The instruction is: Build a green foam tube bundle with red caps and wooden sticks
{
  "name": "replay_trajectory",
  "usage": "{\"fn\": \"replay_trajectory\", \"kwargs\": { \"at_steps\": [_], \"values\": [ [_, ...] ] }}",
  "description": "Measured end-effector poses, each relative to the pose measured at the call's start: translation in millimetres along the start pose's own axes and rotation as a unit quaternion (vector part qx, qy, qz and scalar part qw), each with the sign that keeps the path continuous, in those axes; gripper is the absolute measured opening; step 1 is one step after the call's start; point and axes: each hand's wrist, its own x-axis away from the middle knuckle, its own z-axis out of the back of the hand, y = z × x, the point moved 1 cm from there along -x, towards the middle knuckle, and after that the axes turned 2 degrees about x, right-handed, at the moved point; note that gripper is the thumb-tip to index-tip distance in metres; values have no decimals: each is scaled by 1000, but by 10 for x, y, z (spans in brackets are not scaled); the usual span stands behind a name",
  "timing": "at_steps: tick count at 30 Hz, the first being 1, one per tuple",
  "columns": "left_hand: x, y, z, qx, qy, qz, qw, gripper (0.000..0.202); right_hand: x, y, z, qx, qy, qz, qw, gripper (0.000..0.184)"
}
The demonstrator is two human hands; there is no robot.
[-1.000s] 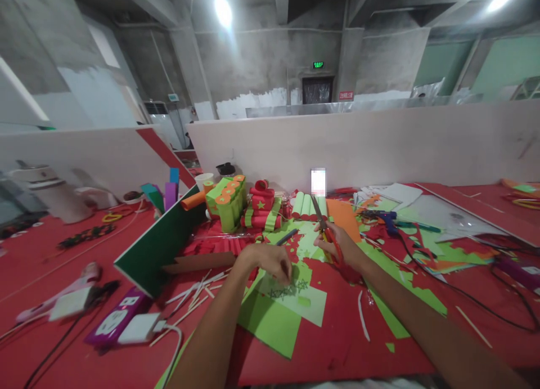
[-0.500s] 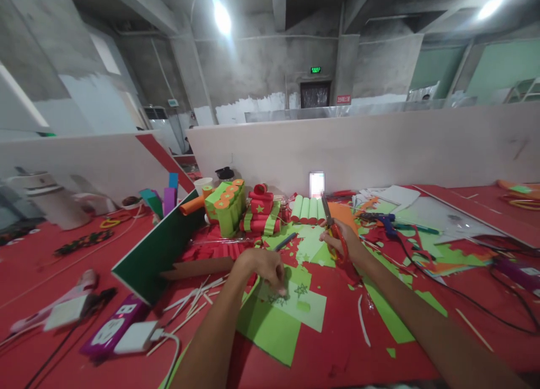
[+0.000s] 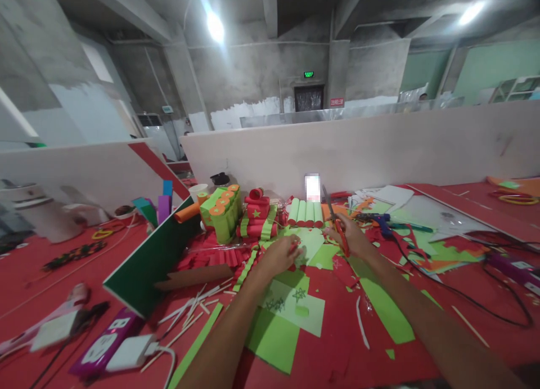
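Observation:
My right hand (image 3: 352,237) grips red-handled scissors (image 3: 335,220), blades pointing up and away. My left hand (image 3: 280,255) is raised a little above the table, fingers pinched on a small pale green paper piece (image 3: 300,255). Below it lies a light green sheet (image 3: 295,305) with drawn stars, on top of a brighter green sheet (image 3: 272,341). Both hands hover over green and red paper scraps on the red table (image 3: 337,355).
Red and green paper rolls (image 3: 257,217) and pale green tubes (image 3: 306,211) stand at the back. A green board (image 3: 149,262) leans at left, near a purple power strip (image 3: 103,347) and wooden sticks (image 3: 189,310). A glue gun (image 3: 377,219) and cables lie at right.
My left hand lifted off the star sheet and moved up and right with a small paper piece. My right hand with the scissors shifted slightly farther away. The view drifted.

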Motion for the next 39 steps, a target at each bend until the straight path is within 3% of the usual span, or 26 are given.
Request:
{"fn": "replay_trajectory", "kwargs": {
  "at_steps": [4,9,13,20,25,30,33,36,39],
  "values": [
    [-19,35,-192,-53,16,-43,998,41,-42,54,141,188,2,-8,982,35],
    [-34,-19,-206,-26,7,-13,1000,35,-35,140,292,421,-74,-39,903,32],
    [-35,-68,-194,24,3,-5,1000,31,14,233,406,465,-148,-61,871,25],
    [-48,-83,-199,101,11,14,995,33,33,367,574,469,-174,-88,861,19],
    [-81,6,-120,136,34,-8,990,31,36,387,625,463,-160,-106,865,22],
    [-103,86,-10,184,80,-21,979,37,42,259,608,459,-115,-118,873,35],
    [-92,108,32,213,23,-12,977,38,30,126,511,365,-84,-100,922,45],
    [-69,110,24,243,-66,-14,968,42,23,36,356,154,-95,-81,980,53],
    [-59,82,-8,272,-105,-16,956,49,21,34,203,18,-127,-69,989,57]
  ]
}}
